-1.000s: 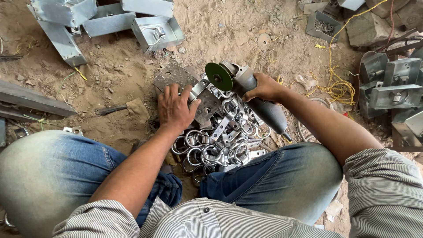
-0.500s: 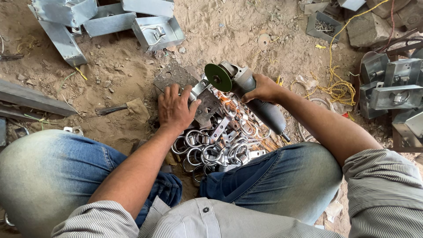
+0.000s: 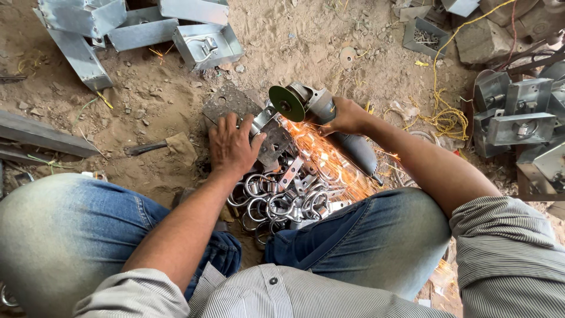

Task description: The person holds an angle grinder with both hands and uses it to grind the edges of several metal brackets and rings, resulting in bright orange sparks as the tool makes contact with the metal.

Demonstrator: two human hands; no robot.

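I am squatting on sandy ground, my knees in faded blue jeans [image 3: 70,235] framing the work. My right hand [image 3: 347,116] is wrapping tightly around the grey body of an angle grinder [image 3: 329,121], its dark green disc [image 3: 286,103] tilting down onto a small metal bracket [image 3: 265,121]. My left hand [image 3: 234,146] is pressing flat with spread fingers on that bracket and on the perforated steel plate [image 3: 226,103] under it, pinning rather than clutching. Orange sparks [image 3: 321,156] are spraying from the disc's edge back toward my right knee, over the pile between my legs.

That pile [image 3: 282,197] is crowding the space just below my left hand: shiny round rings joined to flat strips, tangling over one another, bright and smooth against the gritty dirt. Beyond the plate, folded sheet-metal boxes [image 3: 206,44] are lying open, dull grey with sharp bent edges, one holding a ring latch. More such boxes [image 3: 518,115] are stacking up at my right, near a loose yellow cord [image 3: 444,118] coiling across the sand. A dark hand tool [image 3: 147,147] with a scrap of cardboard is lying left of my left hand, well clear of the disc. Long angle bars [image 3: 41,135] are resting farther left.
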